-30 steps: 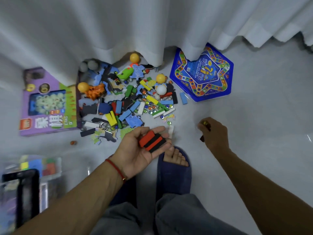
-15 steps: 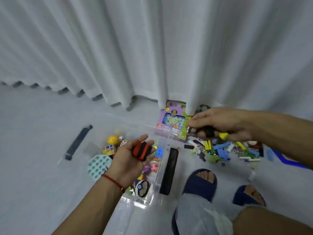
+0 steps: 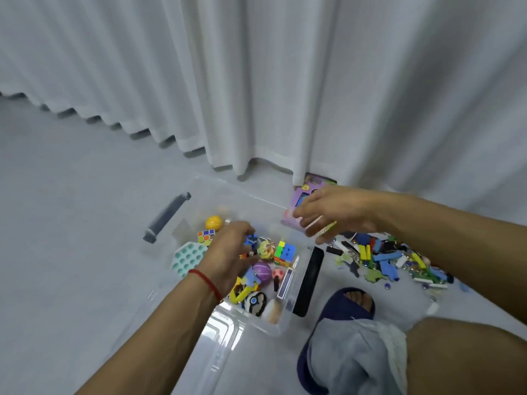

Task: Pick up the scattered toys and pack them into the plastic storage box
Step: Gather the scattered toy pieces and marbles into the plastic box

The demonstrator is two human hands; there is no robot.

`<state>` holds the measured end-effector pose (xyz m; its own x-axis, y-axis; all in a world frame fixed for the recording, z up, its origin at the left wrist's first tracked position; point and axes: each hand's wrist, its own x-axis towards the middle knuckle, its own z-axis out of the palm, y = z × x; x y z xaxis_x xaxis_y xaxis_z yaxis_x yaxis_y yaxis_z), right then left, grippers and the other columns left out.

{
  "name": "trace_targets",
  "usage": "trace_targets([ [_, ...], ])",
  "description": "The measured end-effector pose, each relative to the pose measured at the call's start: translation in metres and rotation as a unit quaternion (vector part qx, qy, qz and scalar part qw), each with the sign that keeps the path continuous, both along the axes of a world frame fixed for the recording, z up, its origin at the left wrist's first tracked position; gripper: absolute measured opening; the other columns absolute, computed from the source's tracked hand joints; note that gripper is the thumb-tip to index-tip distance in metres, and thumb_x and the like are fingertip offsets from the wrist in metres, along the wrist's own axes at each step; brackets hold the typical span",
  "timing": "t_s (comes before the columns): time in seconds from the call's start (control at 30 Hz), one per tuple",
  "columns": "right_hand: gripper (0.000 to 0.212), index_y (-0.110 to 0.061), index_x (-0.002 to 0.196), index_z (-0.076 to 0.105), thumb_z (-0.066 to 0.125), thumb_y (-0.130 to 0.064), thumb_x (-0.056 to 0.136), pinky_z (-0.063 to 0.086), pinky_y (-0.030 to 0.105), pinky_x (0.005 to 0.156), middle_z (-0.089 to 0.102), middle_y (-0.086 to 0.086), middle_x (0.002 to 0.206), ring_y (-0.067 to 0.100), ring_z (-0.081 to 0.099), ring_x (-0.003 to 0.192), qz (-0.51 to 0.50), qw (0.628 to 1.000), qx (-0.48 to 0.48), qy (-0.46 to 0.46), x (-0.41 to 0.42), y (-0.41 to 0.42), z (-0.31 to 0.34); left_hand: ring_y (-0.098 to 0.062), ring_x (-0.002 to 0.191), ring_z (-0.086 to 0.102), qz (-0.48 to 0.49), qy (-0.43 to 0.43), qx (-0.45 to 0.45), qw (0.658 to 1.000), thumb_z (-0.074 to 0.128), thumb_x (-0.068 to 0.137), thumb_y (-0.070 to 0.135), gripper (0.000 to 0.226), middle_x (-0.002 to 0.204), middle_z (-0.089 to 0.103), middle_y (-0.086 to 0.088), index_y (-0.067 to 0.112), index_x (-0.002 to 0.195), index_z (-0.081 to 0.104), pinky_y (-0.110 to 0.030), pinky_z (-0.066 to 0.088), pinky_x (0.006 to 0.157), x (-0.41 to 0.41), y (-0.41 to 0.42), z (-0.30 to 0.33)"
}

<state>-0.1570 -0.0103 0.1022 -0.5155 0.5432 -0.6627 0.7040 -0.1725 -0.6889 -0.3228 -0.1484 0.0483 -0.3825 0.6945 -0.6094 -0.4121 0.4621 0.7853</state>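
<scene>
We are unloading a handful into the storage box [image 3: 256, 323].

Our left hand [image 3: 228, 255] sits low inside the clear box among the toys already packed; its fingers curl downward, but we cannot tell whether the grip is clamped on anything. Our right hand [image 3: 330, 215] hovers over the box's far rim, fingers straight and apart, holding nothing we can see. The scattered toys [image 3: 385, 260] lie heaped on the floor just right of the box. Next, we judge, both hands must swing back to that heap.
</scene>
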Motion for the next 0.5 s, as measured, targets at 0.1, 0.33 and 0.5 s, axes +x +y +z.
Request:
trace_targets([
  [0.1, 0.028, -0.010, 0.116, 0.065, 0.063, -0.030, 0.095, 0.061, 0.040, 0.081, 0.067, 0.013, 0.112, 0.025, 0.071, 0.092, 0.008, 0.999, 0.033, -0.040, 0.052, 0.020, -0.002, -0.025, 0.093, 0.055, -0.035, 0.041, 0.027, 0.998, 0.049, 0.095, 0.013, 0.016, 0.099, 0.054, -0.008, 0.012, 0.104, 0.062, -0.039, 0.054, 0.075, 0.025, 0.015, -0.006],
  [0.33, 0.025, -0.009, 0.110, 0.066, 0.054, -0.027, 0.098, 0.061, 0.040, 0.073, 0.068, 0.013, 0.104, 0.026, 0.069, 0.086, -0.010, 0.966, 0.138, -0.218, 0.207, 0.067, -0.056, -0.021, 0.084, 0.056, -0.162, 0.062, 0.020, 0.985, 0.049, 0.092, 0.009, 0.021, 0.095, 0.060, -0.009, 0.014, 0.105, 0.065, -0.035, 0.055, 0.074, 0.134, 0.074, -0.050],
  [0.5, 0.029, -0.018, 0.118, 0.060, 0.058, -0.030, 0.092, 0.044, 0.029, 0.075, 0.062, 0.011, 0.121, 0.025, 0.056, 0.096, 0.085, 0.926, 0.183, -0.319, 0.285, 0.067, -0.160, -0.019, 0.078, 0.057, -0.250, 0.105, -0.030, 0.962, 0.057, 0.090, 0.008, 0.016, 0.089, 0.066, -0.004, 0.011, 0.105, 0.064, -0.044, 0.055, 0.084, 0.208, 0.120, -0.113],
])
